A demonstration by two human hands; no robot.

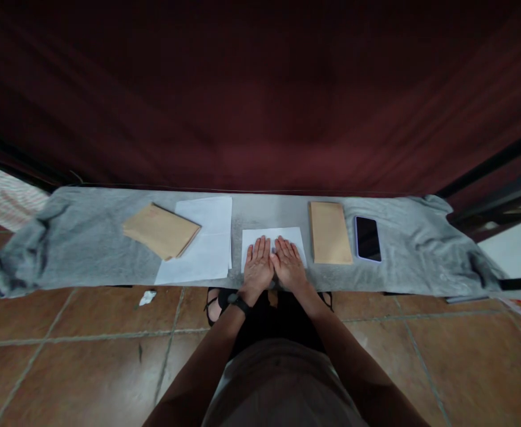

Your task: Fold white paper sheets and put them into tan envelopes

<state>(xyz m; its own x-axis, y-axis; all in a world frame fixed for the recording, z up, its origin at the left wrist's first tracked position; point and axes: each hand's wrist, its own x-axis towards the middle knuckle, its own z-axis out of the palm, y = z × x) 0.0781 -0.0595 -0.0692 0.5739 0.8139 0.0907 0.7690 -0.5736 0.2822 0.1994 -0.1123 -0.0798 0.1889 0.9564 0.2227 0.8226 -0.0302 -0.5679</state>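
My left hand (259, 265) lies flat with its fingers stretched forward on a white sheet of paper (272, 232), which looks folded. Beside it, thumbs close together, my right hand (289, 264) rests palm down on the same paper. Neither hand grips anything. To the left, larger white sheets (213, 255) lie in a stack, partly covered by several brown envelopes (165, 231) set at a slant. On the right is a neat brown paper stack (330, 233), likely envelopes, close to the paper's edge.
A phone (368, 239) with a dark screen lies right of the brown stack. Grey cloth (86, 237) covers the long narrow table. Behind it hangs a dark red curtain (260, 118). A crumpled white scrap (147, 297) is on the tiled floor (100, 367).
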